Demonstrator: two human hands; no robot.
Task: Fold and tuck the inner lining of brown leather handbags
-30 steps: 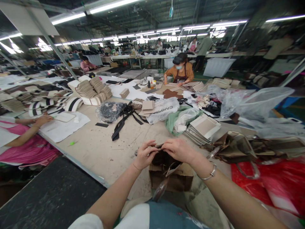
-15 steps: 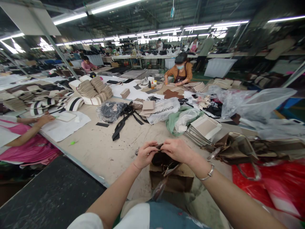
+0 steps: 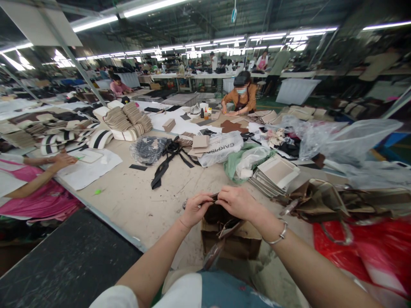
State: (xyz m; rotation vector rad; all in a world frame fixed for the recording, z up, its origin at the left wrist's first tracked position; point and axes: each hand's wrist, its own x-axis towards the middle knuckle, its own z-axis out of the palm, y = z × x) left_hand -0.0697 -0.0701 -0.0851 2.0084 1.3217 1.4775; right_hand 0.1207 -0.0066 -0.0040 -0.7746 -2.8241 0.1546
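Note:
A brown handbag stands in front of me, its top edge pinched between both hands. My left hand is closed on the left part of that edge. Close beside it, my right hand grips the same edge with fingers bent over it. A plastic-wrapped strap or handle hangs from the bag's near side. Behind and beneath the bag is a brown box-like piece; whether it belongs to the bag I cannot tell. The bag's inside is dark and mostly hidden.
To the right lie more brown bags over red plastic. Stacked beige panels and a green bag sit ahead. Black straps lie further left. A co-worker in pink works at the left, another person across the table.
Both hands stay at the bag's edge with hardly any movement. The person across the table has shifted their hands slightly.

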